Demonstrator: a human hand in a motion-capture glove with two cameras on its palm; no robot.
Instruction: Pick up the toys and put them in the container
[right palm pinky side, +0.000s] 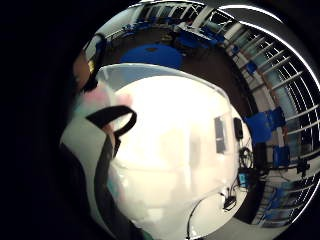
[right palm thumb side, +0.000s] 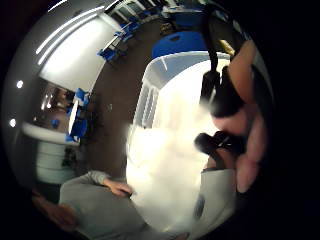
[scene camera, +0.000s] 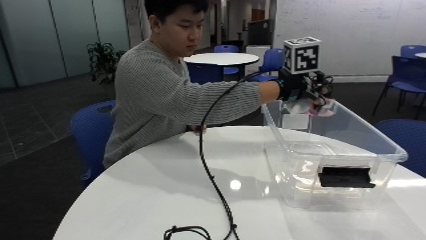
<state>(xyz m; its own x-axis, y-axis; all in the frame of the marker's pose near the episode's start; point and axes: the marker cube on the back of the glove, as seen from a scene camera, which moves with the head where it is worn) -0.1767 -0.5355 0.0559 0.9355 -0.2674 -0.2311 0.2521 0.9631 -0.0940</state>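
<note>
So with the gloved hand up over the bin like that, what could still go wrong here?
The right hand holds a pale pink toy above the clear container, close to its far rim. Let go there, the toy might clip the rim and land on the white table instead of inside. The palm views only show the toy as a blur against the palm, so how it is held cannot be judged; it could slip out early.

A round white table (scene camera: 166, 190) is standing on dark carpet (scene camera: 40, 120). Blue chairs (scene camera: 406, 75) are sitting around another white table (scene camera: 219, 59) behind, a potted plant (scene camera: 103, 60) is standing by grey wall panels (scene camera: 60, 35).
</note>
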